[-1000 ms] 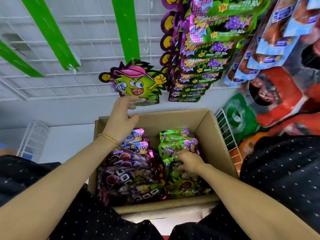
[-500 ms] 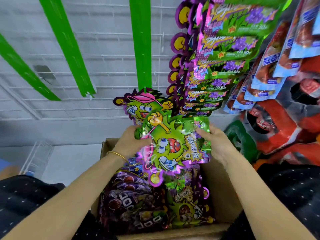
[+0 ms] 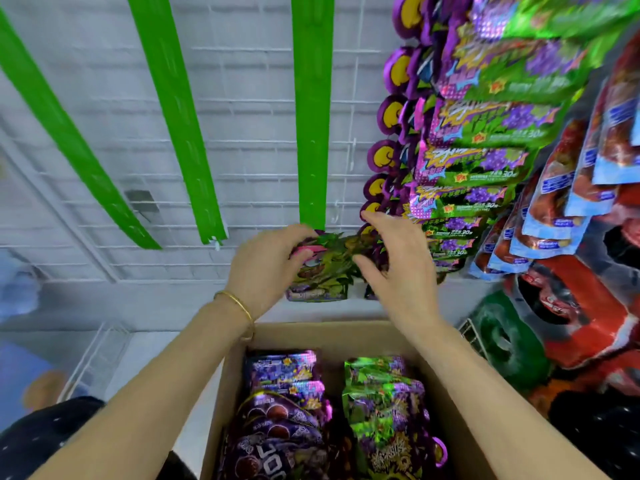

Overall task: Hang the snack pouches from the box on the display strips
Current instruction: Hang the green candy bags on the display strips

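Between my left hand point(image 3: 266, 268) and right hand point(image 3: 398, 275), below the strip point(image 3: 311, 133), the pouch point(image 3: 325, 271) is held up for hooking; left grips it, right's hold I cannot tell.

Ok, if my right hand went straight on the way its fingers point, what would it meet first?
Probably the green pouch that your left hand grips at the foot of the green strip. Your right hand points up-left at it, though depth is unclear.
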